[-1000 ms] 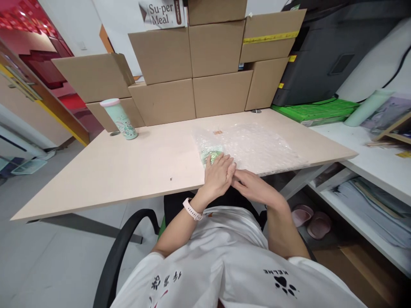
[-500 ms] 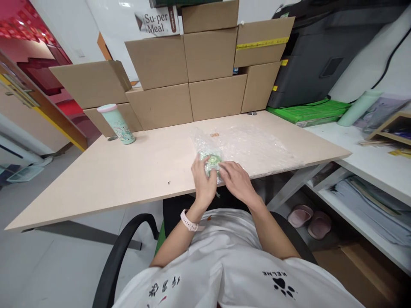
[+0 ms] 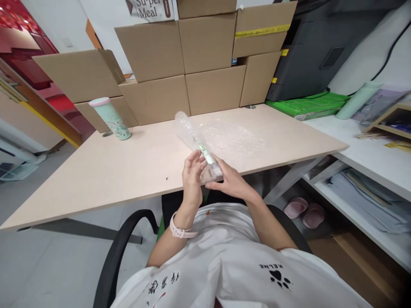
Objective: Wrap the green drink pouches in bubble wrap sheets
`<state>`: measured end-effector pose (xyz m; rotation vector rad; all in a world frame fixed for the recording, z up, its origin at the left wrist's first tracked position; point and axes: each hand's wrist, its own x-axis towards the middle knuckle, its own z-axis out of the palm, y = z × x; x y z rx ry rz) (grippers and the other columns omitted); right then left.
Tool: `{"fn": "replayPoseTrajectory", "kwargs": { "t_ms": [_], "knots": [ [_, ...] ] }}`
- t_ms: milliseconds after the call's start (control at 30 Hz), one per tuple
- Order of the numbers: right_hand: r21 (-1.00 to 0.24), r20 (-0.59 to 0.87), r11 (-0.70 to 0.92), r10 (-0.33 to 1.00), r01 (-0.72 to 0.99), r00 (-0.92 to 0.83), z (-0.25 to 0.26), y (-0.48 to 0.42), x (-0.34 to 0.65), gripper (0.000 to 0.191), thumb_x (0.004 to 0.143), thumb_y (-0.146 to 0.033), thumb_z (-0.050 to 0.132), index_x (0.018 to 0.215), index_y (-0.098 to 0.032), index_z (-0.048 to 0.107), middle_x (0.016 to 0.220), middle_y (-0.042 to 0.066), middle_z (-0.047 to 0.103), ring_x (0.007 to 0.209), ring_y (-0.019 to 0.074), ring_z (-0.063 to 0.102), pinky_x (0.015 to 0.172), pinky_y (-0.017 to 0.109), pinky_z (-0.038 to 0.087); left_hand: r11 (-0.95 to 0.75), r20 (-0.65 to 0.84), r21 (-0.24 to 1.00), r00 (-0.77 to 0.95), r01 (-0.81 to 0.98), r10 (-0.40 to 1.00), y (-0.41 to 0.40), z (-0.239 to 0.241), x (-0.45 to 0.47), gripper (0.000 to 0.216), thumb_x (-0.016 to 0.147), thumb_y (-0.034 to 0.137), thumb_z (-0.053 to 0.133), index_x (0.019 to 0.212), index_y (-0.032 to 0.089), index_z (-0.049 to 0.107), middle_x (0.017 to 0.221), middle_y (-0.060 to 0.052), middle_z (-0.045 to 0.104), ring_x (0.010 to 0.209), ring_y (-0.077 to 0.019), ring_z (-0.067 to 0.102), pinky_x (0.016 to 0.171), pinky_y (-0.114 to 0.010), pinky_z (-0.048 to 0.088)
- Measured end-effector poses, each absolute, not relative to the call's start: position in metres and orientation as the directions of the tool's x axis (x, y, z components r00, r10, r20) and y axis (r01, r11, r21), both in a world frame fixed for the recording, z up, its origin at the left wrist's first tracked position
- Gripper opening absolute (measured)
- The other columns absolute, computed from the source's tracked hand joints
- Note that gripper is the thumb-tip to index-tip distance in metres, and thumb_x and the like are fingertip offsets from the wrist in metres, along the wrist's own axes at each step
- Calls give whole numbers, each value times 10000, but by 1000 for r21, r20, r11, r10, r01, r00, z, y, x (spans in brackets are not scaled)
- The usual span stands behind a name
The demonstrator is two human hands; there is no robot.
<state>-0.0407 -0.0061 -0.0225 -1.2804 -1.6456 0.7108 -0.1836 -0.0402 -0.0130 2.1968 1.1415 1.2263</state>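
A small green-and-white item (image 3: 205, 153) is partly rolled in clear bubble wrap (image 3: 236, 139) at the table's front edge. Its exact kind is hidden under the plastic. My right hand (image 3: 231, 179) holds the roll from the right, thumb beneath and fingers behind. On the other side my left hand (image 3: 192, 174) is raised and open, palm turned toward the roll, with its fingertips close to the plastic. One end of the wrap sticks up toward the back left, and the loose sheet spreads over the table to the right.
A mint tumbler with a pink lid (image 3: 111, 119) stands at the left on the pale table (image 3: 96, 171). Stacked cardboard boxes (image 3: 154, 100) line the back. At the right are a dark grey machine (image 3: 308, 60), a green package (image 3: 308, 105) and a white shelf (image 3: 369, 149).
The item has turned from lying flat to tilted on edge inside the wrap. My left hand has come off it and opened, while my right hand has shifted under it. The view has tilted slightly down.
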Motion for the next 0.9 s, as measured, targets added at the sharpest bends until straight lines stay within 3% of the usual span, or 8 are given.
{"fn": "replayPoseTrajectory", "kwargs": {
  "t_ms": [100,267,433,533,600,700,767,900],
  "knots": [
    [-930,191,190,981,314,-26,-25,6,-33,578,917,-728,405,789,-226,661,584,57,606,645,246,627,584,385,494,-605,533,559,313,567,786,-24,-10,-175,566,965,296,481,1511,212,363,1609,-92,352,1524,-280,271,1259,-529,224],
    [-971,77,75,997,227,0,-24,14,-30,454,904,-628,499,706,-232,599,533,39,564,546,224,584,550,382,474,-634,466,378,453,675,760,9,8,-161,453,1022,329,379,1469,270,428,1589,-54,392,1513,-286,298,1249,-648,87],
    [-787,252,140,962,600,107,-21,0,-23,410,899,-513,492,598,-250,578,586,74,613,706,297,645,675,444,491,-618,368,324,507,716,780,14,7,-157,453,1054,407,262,1457,309,443,1507,-4,512,1441,-248,433,1213,-614,266],
    [-614,317,67,934,787,168,-18,-16,-9,354,890,-523,504,697,-269,656,743,105,680,801,343,654,737,499,485,-609,354,247,515,754,781,10,-6,-152,477,1051,432,268,1486,296,407,1512,17,506,1458,-237,405,1212,-596,270],
    [-574,366,40,906,818,213,-17,-26,3,347,905,-553,485,872,-283,699,917,119,705,876,357,653,788,538,488,-595,362,188,508,781,781,9,-14,-146,503,1044,441,284,1501,264,396,1530,-1,486,1471,-256,382,1214,-614,251],
    [-579,511,192,843,793,168,-15,-29,15,381,966,-528,396,1141,-310,656,1149,106,680,1074,336,622,921,550,489,-567,367,150,487,810,793,10,-19,-136,508,1038,402,297,1497,218,412,1556,-50,448,1478,-291,365,1210,-671,205],
    [-568,564,341,824,750,53,-17,-24,15,367,998,-468,354,1187,-319,630,1230,80,663,1182,293,588,1002,515,480,-557,342,151,486,816,805,10,-19,-133,498,1035,351,290,1491,198,420,1569,-78,421,1484,-301,352,1204,-708,166],
    [-520,516,430,847,738,-131,-22,-11,1,363,1016,-382,337,1240,-288,607,1293,69,648,1228,261,582,1030,479,486,-588,299,135,533,797,792,6,-13,-141,478,1004,242,329,1463,187,452,1567,-103,420,1491,-313,338,1202,-731,135]
  ]
}}
